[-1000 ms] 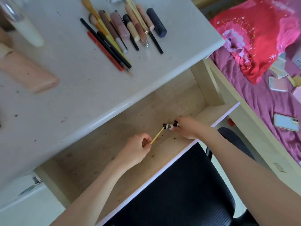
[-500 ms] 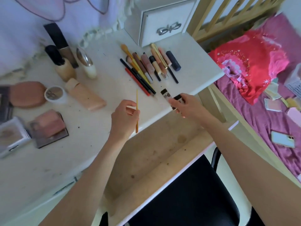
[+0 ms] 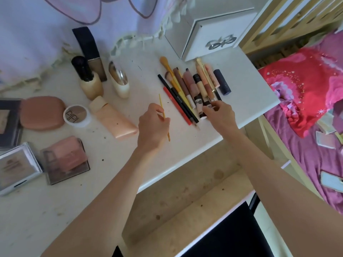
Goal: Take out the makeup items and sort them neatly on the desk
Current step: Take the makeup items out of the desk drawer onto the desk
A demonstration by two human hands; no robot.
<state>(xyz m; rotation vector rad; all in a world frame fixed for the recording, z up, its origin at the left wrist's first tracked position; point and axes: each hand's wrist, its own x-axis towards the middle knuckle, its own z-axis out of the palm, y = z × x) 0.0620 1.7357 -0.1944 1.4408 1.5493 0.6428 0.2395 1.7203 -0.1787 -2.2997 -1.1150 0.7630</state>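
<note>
Right hand [image 3: 220, 113] now reaches pencil row [image 3: 182, 105] (desk [image 3: 130, 164] crowded with compacts).

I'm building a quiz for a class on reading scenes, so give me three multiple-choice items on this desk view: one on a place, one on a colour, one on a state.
1. Where does the round compact lie?
A. between the oval tan case and the peach tube
B. in the open drawer
C. on the bed

2. What colour is the thin stick that the left hand holds?
A. blue
B. yellow
C. white

3. What is the right hand doing?
A. resting flat on the chair
B. hanging idle
C. pinching a small tube at the near end of the pencil row

Key: 1 A, the round compact sits between the oval tan case and the peach tube. 2 B, the thin stick in the left hand is yellow. 3 C, the right hand has its fingertips on the small tube.
</note>
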